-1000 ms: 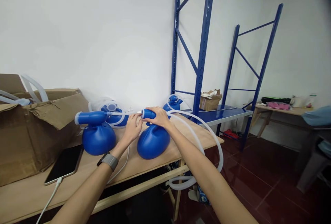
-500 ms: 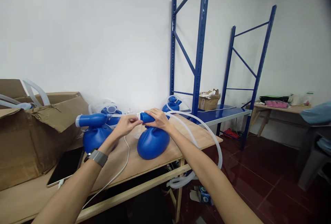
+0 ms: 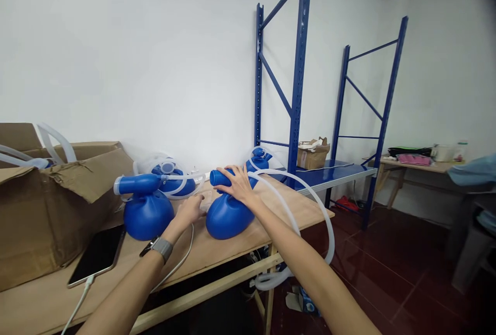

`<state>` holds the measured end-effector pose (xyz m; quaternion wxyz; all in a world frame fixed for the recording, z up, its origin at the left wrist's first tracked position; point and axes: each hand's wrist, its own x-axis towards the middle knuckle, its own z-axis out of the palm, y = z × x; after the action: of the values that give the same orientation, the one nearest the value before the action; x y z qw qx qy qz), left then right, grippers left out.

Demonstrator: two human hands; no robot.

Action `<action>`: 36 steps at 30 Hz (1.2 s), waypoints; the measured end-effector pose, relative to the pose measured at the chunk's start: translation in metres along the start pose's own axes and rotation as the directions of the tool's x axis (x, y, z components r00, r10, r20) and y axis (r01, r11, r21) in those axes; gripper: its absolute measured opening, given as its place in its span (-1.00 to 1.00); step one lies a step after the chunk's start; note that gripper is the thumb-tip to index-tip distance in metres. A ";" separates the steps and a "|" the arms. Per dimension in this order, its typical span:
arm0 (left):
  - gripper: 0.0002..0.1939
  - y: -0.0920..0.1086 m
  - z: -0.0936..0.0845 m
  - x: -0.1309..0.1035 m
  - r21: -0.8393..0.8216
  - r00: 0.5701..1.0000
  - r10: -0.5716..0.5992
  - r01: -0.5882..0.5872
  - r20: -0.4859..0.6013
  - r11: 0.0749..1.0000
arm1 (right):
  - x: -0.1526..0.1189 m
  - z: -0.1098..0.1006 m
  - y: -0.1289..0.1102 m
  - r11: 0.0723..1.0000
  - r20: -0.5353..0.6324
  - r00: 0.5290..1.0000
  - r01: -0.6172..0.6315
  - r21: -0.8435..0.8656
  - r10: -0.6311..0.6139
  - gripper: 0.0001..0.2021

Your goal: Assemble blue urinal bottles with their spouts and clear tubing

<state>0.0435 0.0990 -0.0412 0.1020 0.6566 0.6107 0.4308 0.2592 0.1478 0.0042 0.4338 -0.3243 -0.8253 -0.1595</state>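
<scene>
Right hand (image 3: 237, 184) palm-down gripping blue vessel (image 3: 228, 214); left hand (image 3: 189, 211) loosely open on table (image 3: 240, 242).

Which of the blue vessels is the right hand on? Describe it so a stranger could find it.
On the wooden table, three blue vessels stand right of the cardboard box. It is the front one nearest the table's right end. Alone, it has the right hand on its neck.
</scene>
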 end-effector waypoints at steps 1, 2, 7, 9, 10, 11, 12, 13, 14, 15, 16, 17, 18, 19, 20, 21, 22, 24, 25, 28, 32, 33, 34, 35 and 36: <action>-0.40 0.000 0.003 0.001 -0.027 1.000 0.018 -0.017 0.004 0.999 | -0.001 -0.001 -0.002 1.000 0.010 1.000 -0.010 0.012 0.010 -0.36; -0.21 0.001 0.003 0.003 -0.078 0.999 0.052 -0.051 0.014 0.996 | -0.002 -0.001 -0.003 1.000 0.024 1.000 -0.005 0.029 0.004 -0.38; 0.09 0.017 -0.010 0.006 -0.436 0.975 0.221 -0.184 0.035 0.881 | -0.007 -0.002 -0.014 0.966 0.130 0.975 0.150 0.210 -0.180 -0.51; -0.13 0.023 -0.017 0.005 -0.407 0.979 0.202 -0.186 -0.003 0.894 | -0.010 -0.001 -0.016 0.946 0.094 0.978 0.153 0.285 -0.187 -0.50; -0.26 0.024 -0.019 0.003 -0.372 0.981 0.194 -0.191 -0.031 0.908 | -0.012 -0.001 -0.015 0.939 0.049 0.987 0.132 0.318 -0.156 -0.47; -0.36 0.025 -0.021 0.002 -0.340 0.980 0.191 -0.199 -0.057 0.919 | -0.013 0.000 -0.013 0.933 -0.010 0.995 0.098 0.345 -0.101 -0.45; -0.42 0.024 -0.022 0.000 -0.319 0.978 0.192 -0.208 -0.079 0.925 | -0.014 0.001 -0.011 0.930 -0.076 0.997 0.048 0.363 -0.022 -0.45; -0.45 0.023 -0.023 -0.003 -0.310 0.976 0.197 -0.217 -0.094 0.926 | -0.013 0.002 -0.007 0.928 -0.136 0.988 -0.018 0.372 0.073 -0.48; -0.46 0.021 -0.024 -0.005 -0.311 0.973 0.205 -0.227 -0.102 0.923 | -0.013 0.003 -0.004 0.924 -0.176 0.969 -0.096 0.371 0.172 -0.52; -0.46 0.020 -0.024 -0.008 -0.312 0.971 0.216 -0.239 -0.107 0.920 | -0.011 0.004 0.000 0.917 -0.185 0.950 -0.172 0.359 0.251 -0.56; -0.46 0.020 -0.025 -0.010 -0.305 0.967 0.229 -0.254 -0.115 0.918 | -0.009 0.005 0.003 0.914 -0.158 0.942 -0.230 0.336 0.295 -0.61; -0.46 0.020 -0.026 -0.013 -0.286 0.961 0.244 -0.272 -0.128 0.919 | -0.007 0.006 0.005 0.915 -0.098 0.948 -0.259 0.310 0.302 -0.64; -0.47 0.021 -0.028 -0.016 -0.258 0.955 0.261 -0.290 -0.142 0.922 | -0.006 0.007 0.006 0.921 -0.018 0.961 -0.260 0.290 0.276 -0.65; -0.48 0.023 -0.030 -0.018 -0.227 0.949 0.274 -0.304 -0.155 0.925 | -0.005 0.008 0.007 0.928 0.061 0.970 -0.241 0.284 0.234 -0.63; -0.48 0.025 -0.032 -0.021 -0.198 0.945 0.283 -0.313 -0.164 0.929 | -0.004 0.009 0.007 0.932 0.125 0.975 -0.216 0.291 0.187 -0.60; -0.49 0.027 -0.035 -0.023 -0.174 0.943 0.288 -0.316 -0.167 0.933 | -0.004 0.009 0.008 0.931 0.166 0.975 -0.193 0.308 0.148 -0.58; -0.50 0.029 -0.038 -0.024 -0.157 0.943 0.287 -0.314 -0.168 0.936 | -0.004 0.009 0.007 0.928 0.186 0.975 -0.181 0.327 0.125 -0.58; -0.50 0.032 -0.043 -0.027 -0.141 0.946 0.278 -0.302 -0.166 0.943 | -0.005 0.010 0.008 0.923 0.199 0.974 -0.171 0.344 0.106 -0.61; -0.50 0.034 -0.045 -0.028 -0.135 0.948 0.272 -0.295 -0.165 0.946 | -0.005 0.010 0.008 0.924 0.205 0.973 -0.170 0.341 0.103 -0.63; -0.51 0.038 -0.050 -0.030 -0.135 0.954 0.244 -0.268 -0.173 0.954 | -0.005 0.013 0.008 0.933 0.214 0.969 -0.183 0.308 0.120 -0.66; -0.51 0.043 -0.055 -0.030 -0.164 0.968 0.182 -0.210 -0.175 0.964 | -0.005 0.018 0.007 0.945 0.186 0.975 -0.172 0.278 0.122 -0.66; -0.51 0.044 -0.057 -0.030 -0.166 0.971 0.160 -0.190 -0.179 0.968 | -0.004 0.020 0.007 0.948 0.176 0.977 -0.162 0.275 0.116 -0.66; -0.50 0.046 -0.058 -0.029 -0.166 0.974 0.136 -0.167 -0.181 0.972 | -0.004 0.021 0.007 0.950 0.167 0.980 -0.154 0.270 0.111 -0.66; -0.49 0.047 -0.059 -0.029 -0.164 0.977 0.114 -0.144 -0.181 0.976 | -0.003 0.022 0.007 0.953 0.156 0.982 -0.148 0.264 0.110 -0.66; -0.47 0.048 -0.060 -0.028 -0.162 0.979 0.095 -0.124 -0.178 0.979 | -0.003 0.023 0.007 0.956 0.147 0.983 -0.144 0.255 0.109 -0.66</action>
<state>0.0397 0.0395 0.0144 0.0820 0.6390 0.5405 0.5411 0.2509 0.1641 -0.0114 0.4275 -0.3255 -0.8434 0.0021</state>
